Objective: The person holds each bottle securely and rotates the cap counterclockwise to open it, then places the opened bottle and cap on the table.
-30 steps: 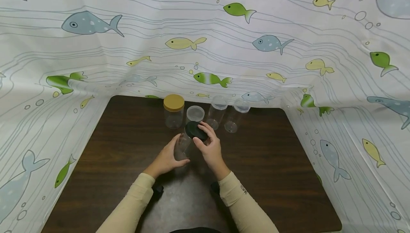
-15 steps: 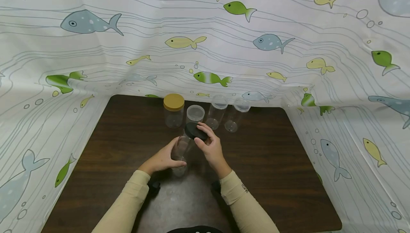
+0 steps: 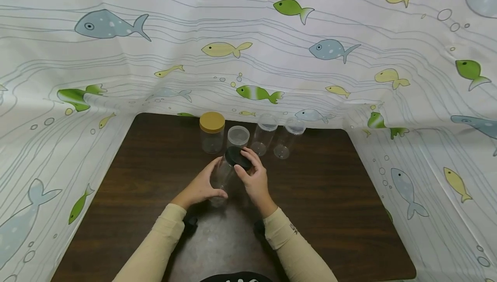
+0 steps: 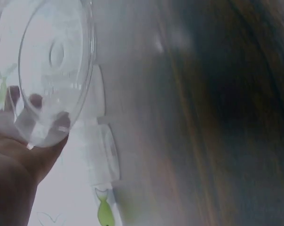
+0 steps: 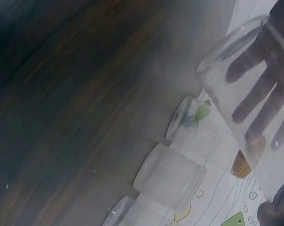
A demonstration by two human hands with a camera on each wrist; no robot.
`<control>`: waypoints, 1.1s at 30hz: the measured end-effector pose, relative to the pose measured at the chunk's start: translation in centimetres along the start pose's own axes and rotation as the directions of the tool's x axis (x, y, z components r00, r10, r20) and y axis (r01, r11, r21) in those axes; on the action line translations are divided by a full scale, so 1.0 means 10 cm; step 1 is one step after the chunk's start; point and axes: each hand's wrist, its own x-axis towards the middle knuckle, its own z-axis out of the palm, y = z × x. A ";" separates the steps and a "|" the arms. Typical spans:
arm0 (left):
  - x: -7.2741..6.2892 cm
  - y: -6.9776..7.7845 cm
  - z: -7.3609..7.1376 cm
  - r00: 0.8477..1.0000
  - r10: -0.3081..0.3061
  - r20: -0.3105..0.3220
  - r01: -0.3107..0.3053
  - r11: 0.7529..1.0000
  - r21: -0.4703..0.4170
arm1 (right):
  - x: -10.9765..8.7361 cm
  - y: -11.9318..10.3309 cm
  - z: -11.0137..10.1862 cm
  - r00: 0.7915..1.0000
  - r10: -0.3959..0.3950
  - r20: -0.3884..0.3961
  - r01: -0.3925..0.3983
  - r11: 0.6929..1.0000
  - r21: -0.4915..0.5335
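Observation:
In the head view, a clear plastic jar with a black lid is held tilted above the table, its base toward the person. My left hand grips the jar's body from the left, with the thumb on the near side. On the other side, my right hand holds the lid's edge between thumb and fingers. The left wrist view looks onto the round base of the jar. Through the clear wall of the jar, the left hand's fingers show in the right wrist view.
Behind the hands, a yellow-lidded jar, a shorter clear jar and two tall clear jars stand in a row on the brown table. A fish-print sheet surrounds the table's back and sides.
The jar's base swings toward the person with the left hand, then comes back up a little. The right hand stays on the lid, nearly in place.

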 end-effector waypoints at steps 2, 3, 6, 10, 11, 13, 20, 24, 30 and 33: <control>0.02 0.00 0.03 1.000 -0.011 -0.001 0.011 1.000 0.020 | 0.00 0.00 0.01 1.000 -0.002 -0.010 0.002 1.000 -0.007; 0.02 0.00 0.04 1.000 -0.022 -0.003 0.022 0.999 0.026 | 0.00 0.00 0.01 1.000 -0.002 -0.014 0.002 1.000 -0.006; 0.01 0.00 0.07 0.999 -0.035 -0.016 0.036 0.997 0.063 | -0.01 0.00 0.03 1.000 0.007 -0.017 -0.007 1.000 -0.007; 0.00 0.01 0.07 0.999 -0.043 -0.021 0.044 0.995 0.084 | -0.03 0.00 0.02 0.999 0.034 -0.005 -0.034 0.999 -0.022; -0.01 0.01 0.07 0.999 -0.045 -0.020 0.047 0.995 0.086 | -0.03 0.00 0.02 0.999 0.037 -0.002 -0.037 0.999 -0.027; -0.01 0.03 0.06 0.999 -0.051 -0.017 0.053 0.995 0.090 | -0.03 0.07 0.01 0.999 0.044 0.008 -0.044 0.998 -0.046; -0.04 0.05 0.01 0.998 -0.059 0.011 0.058 0.995 0.080 | 0.03 0.31 -0.06 0.998 -0.008 0.065 0.008 1.000 0.010; -0.06 0.06 -0.02 0.997 -0.058 0.050 0.057 0.998 0.036 | 0.06 0.34 -0.13 0.989 -0.048 0.141 0.037 0.996 0.083; -0.09 0.07 -0.05 0.991 -0.037 0.125 0.044 0.998 -0.050 | 0.10 0.37 -0.24 0.953 -0.103 0.284 0.049 0.980 0.191; -0.10 0.07 -0.06 0.988 -0.034 0.152 0.046 0.996 -0.072 | 0.11 0.38 -0.27 0.936 -0.127 0.328 0.045 0.968 0.246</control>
